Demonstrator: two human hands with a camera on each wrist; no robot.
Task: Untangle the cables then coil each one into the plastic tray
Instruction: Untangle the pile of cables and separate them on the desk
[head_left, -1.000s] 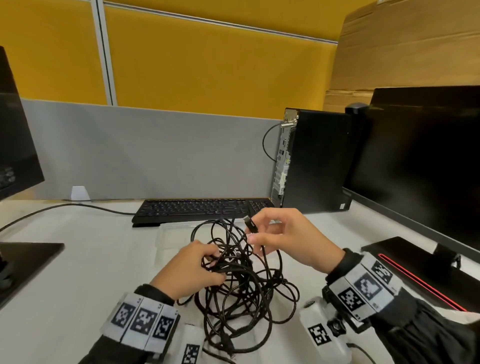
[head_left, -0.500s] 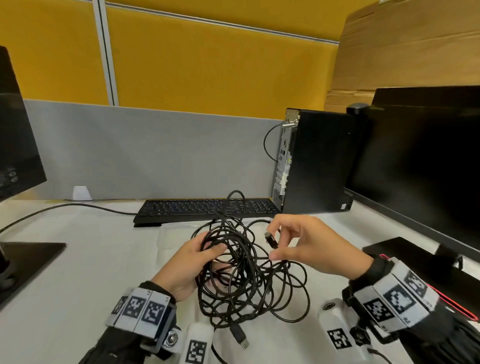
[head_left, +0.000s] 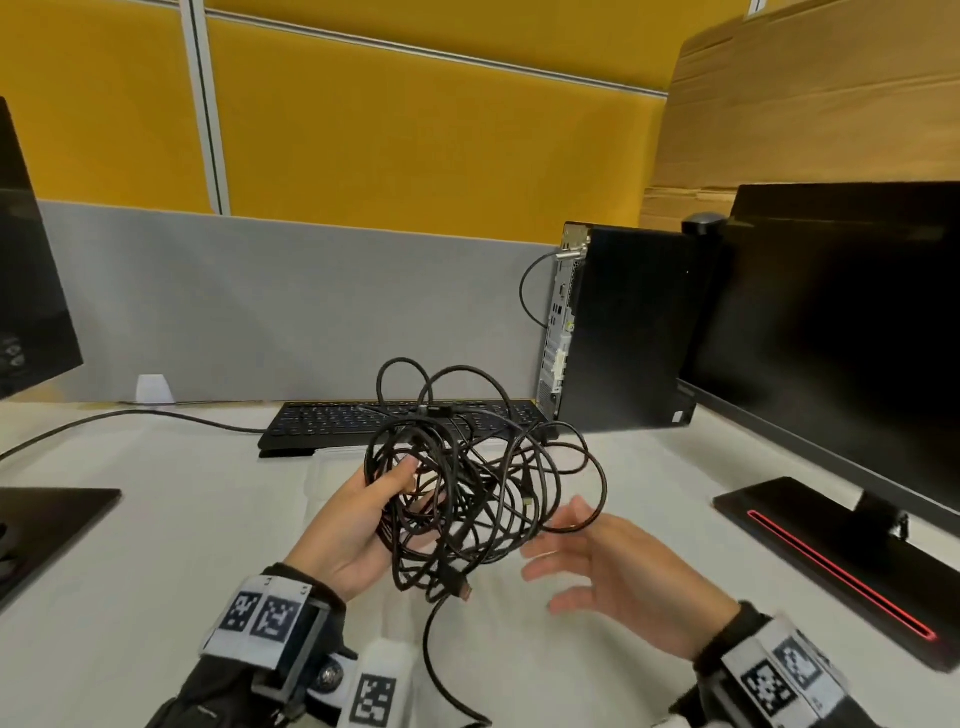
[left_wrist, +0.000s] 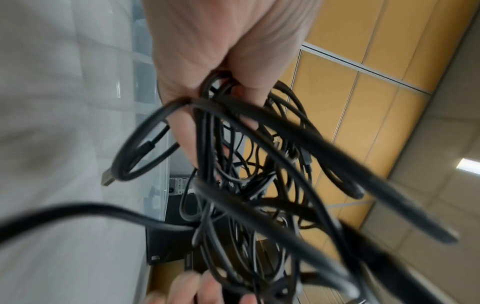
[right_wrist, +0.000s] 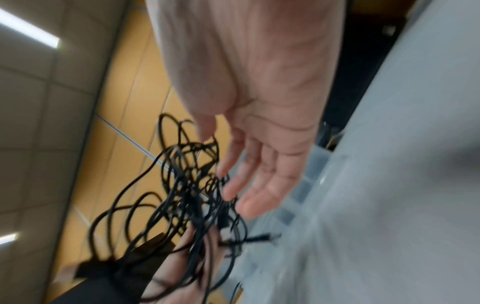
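Tangled bundle of thin black cables (head_left: 467, 488) is held up off the white tabletop (head_left: 156, 545), above its near-middle, in front of the black keyboard (head_left: 332, 423). Left hand (head_left: 358, 525) is curled round one side of the bundle, thumb on top, several strands pinched in the palm; confirmed in the left wrist view (left_wrist: 215, 67). Right hand (head_left: 618, 566) is just beside the bundle on its right, palm up, fingers (right_wrist: 241, 181) spread and straight, nothing gripped; fingertips are at or near the outer loops, contact cannot be told. One loose end with a plug (head_left: 460, 590) hangs below the bundle, and a strand trails toward the near edge. Clear plastic tray (head_left: 332, 467) lies under and behind the bundle, still without coils. Judged: no cable freed yet; the hanging plug end lies left of and slightly below the right fingers, nearer that free hand.
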